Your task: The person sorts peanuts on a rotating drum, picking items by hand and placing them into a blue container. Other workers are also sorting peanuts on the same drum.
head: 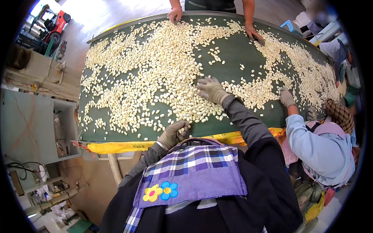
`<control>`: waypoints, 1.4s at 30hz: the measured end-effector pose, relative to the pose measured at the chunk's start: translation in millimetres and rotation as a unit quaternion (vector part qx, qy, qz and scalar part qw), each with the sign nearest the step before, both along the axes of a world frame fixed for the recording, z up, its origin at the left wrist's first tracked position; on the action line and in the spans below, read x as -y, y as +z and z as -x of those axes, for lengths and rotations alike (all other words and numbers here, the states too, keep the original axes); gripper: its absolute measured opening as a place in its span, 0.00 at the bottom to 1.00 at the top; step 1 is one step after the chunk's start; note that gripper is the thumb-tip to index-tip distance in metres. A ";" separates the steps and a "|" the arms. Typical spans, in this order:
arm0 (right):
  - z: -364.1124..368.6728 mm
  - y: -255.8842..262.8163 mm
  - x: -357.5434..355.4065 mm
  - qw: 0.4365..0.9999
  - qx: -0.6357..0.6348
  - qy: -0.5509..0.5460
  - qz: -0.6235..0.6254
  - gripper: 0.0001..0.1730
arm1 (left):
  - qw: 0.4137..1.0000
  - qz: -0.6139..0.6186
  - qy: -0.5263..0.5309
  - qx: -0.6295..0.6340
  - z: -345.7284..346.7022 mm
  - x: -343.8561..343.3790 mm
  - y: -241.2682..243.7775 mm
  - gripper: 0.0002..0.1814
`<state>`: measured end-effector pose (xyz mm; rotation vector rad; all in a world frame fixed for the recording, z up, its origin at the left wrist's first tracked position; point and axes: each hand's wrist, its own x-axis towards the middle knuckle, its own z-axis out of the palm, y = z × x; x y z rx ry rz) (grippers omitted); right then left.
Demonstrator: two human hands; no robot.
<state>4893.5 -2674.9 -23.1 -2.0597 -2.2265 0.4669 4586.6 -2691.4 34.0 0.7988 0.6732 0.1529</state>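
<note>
Large pale beans [172, 64] lie in drifts and scattered singles over a dark green belt table [242, 55]. My right hand [212, 89], in a greyish knitted glove, rests palm down with spread fingers at the right edge of the central bean drift. Near the table's front edge is my left hand [174, 134], also gloved, its fingers curled. A few beans are beside its fingertips, and whether it pinches one is hard to see.
Across the table, a person's two hands [174, 14] touch the beans. To my right, a co-worker in a light blue top [323, 154] reaches in with a gloved hand [287, 97]. Yellow sheeting [122, 147] lines the near edge. A grey cabinet [29, 125] and red forklift [59, 23] stand left.
</note>
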 end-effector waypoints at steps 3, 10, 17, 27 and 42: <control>-17.5 -7.0 28.5 0.981 -0.099 0.000 -0.166 0.13 | 0.992 0.115 0.043 0.004 -5.0 1.5 -15.3 0.14; -74.3 -18.3 36.6 0.973 0.043 -0.190 -0.119 0.09 | 0.996 -0.089 -0.028 -0.009 -30.2 10.6 -11.2 0.17; -67.3 17.5 9.4 0.968 0.077 -0.212 0.111 0.17 | 0.948 -0.305 -0.086 0.018 -59.0 14.8 -8.0 0.09; -26.2 36.0 87.6 0.892 -0.420 -0.159 0.059 0.13 | 0.950 0.274 0.126 0.086 -97.6 20.7 -58.6 0.23; -53.6 31.5 116.5 0.977 -0.076 -0.147 0.133 0.16 | 0.957 0.272 0.088 0.043 -126.3 60.5 -36.8 0.13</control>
